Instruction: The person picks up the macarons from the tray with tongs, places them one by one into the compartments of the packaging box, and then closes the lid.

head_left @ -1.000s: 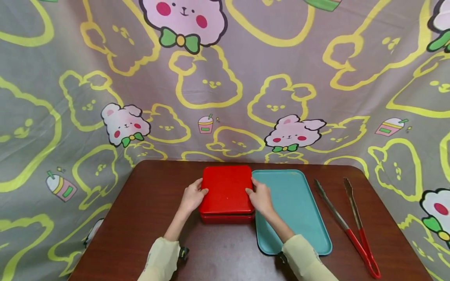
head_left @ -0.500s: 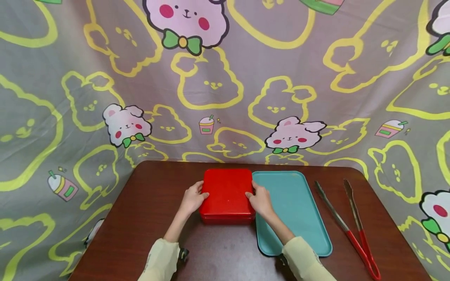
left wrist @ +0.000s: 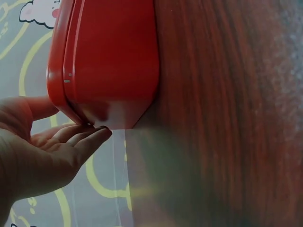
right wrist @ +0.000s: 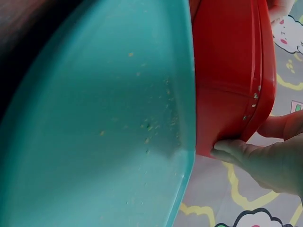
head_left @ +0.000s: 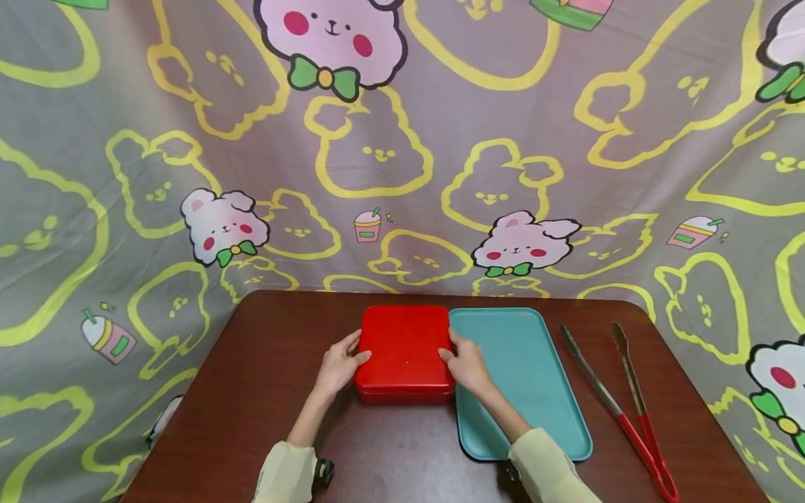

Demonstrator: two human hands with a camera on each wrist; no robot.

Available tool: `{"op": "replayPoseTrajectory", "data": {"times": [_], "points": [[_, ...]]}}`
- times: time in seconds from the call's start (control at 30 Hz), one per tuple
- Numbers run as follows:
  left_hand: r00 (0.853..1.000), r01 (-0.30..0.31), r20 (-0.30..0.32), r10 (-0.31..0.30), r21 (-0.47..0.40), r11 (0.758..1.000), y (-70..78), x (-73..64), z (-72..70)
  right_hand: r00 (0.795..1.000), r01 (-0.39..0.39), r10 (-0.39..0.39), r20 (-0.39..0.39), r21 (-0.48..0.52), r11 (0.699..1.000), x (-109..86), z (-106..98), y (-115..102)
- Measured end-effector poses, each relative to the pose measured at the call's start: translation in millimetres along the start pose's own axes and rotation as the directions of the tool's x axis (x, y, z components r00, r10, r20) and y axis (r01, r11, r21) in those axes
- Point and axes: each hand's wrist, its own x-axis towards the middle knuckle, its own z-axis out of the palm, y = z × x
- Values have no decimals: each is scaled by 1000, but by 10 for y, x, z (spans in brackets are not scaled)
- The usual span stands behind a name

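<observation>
A red rectangular tin sits on the table with its red lid seated flat along the front. At the lid's left edge, my left hand has its thumb on top and its fingers against the side. The left wrist view shows those fingers fairly straight, with their tips below the lid's rim. On the opposite edge my right hand pinches the lid, thumb above and fingers along the tin's wall, as the right wrist view also shows. The tin's inside is hidden.
A teal tray lies right beside the tin, under my right forearm, with small crumbs on its surface. Farther right are spread metal tongs with red handles. Patterned cloth hangs behind the dark wooden table.
The dark gap at the front between lid and tin has closed as the lid went down. My left hand has slid slightly toward me along the edge; tray and tongs stay put.
</observation>
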Motion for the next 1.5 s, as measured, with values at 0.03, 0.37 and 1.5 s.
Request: {"op": "replayPoseTrajectory", "data": {"times": [0.03, 0.37, 1.5], "points": [[1000, -2, 1, 2, -3, 1000, -15, -6, 2, 1000, 0, 0, 6, 2, 1000, -6, 0, 8], [1000, -21, 13, 22, -20, 1000, -77, -27, -2, 1000, 5, -5, 14, -12, 1000, -23, -3, 33], [996, -57, 62, 66, -137, 989, -155, -115, 51, 980, 197, -198, -3, -114, 974, -144, 175, 142]]}}
